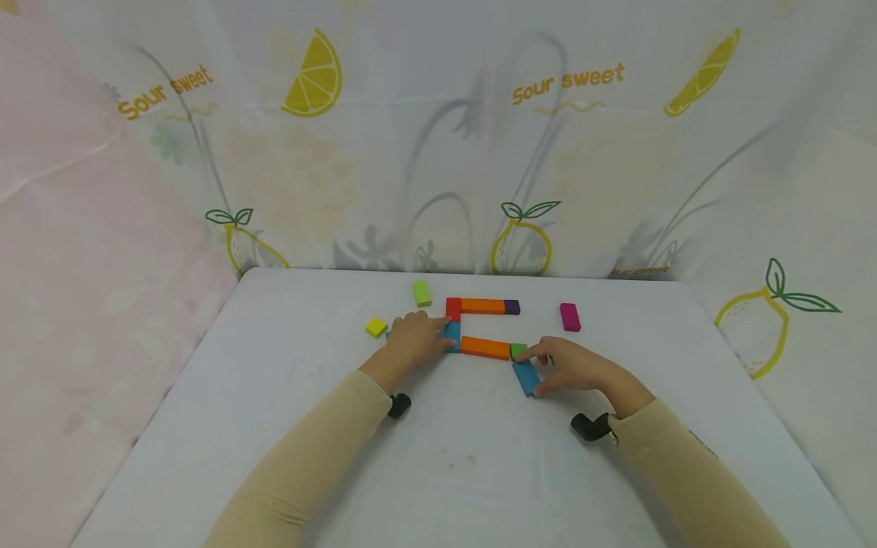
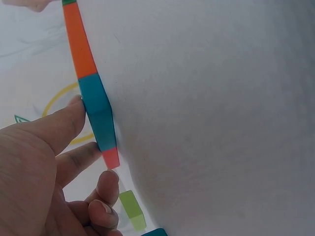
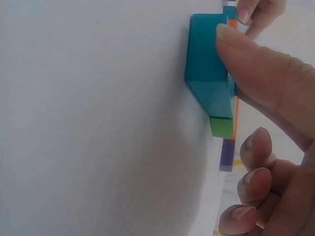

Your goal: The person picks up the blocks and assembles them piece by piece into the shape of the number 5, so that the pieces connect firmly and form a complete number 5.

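Held in the right grip (image 1: 570,364), between thumb and index finger: a near blue block (image 1: 526,377), oblong, smooth and flat-faced. Slants slightly in the head view, far end touching or just beside a small green block (image 1: 518,350); impossible to tell which. At the left grip (image 1: 413,335), touched by thumb and index finger: a far blue block (image 1: 452,336), partly covered. Meets a red block (image 1: 454,308) beyond and, on its right, a long orange block (image 1: 485,348) reaching the green one.
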A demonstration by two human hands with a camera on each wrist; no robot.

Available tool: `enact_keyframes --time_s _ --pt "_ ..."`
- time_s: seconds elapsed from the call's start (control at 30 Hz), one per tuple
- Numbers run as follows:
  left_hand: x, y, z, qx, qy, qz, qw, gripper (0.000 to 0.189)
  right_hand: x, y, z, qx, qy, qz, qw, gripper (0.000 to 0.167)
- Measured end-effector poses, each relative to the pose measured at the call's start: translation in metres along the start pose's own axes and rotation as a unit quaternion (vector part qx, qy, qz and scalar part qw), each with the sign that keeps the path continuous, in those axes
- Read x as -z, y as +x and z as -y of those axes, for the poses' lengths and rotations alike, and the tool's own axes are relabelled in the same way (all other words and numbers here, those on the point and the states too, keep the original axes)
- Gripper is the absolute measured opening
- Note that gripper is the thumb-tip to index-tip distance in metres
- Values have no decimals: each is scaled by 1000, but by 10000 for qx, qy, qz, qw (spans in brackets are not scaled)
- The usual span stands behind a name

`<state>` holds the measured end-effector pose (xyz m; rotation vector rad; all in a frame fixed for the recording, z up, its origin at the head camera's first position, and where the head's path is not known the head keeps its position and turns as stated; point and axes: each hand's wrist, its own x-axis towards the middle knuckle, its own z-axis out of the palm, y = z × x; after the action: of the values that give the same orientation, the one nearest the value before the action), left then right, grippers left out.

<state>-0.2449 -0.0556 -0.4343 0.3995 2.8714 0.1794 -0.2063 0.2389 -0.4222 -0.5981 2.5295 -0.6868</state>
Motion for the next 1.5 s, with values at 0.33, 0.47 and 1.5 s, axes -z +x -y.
enact_keyframes --time_s 0.33,0.47,1.5 --pt "-1 0 0 36 -133 20 9999 62 0 -1 1 -44 46 -13 10000 55" --pt "-1 1 0 44 -219 46 9997 62 0 -3 0 -14 72 -47 10000 55" --pt "24 6 69 -98 -1098 -770 9909 50 46 5 -36 -148 38 -1761 9842 34"
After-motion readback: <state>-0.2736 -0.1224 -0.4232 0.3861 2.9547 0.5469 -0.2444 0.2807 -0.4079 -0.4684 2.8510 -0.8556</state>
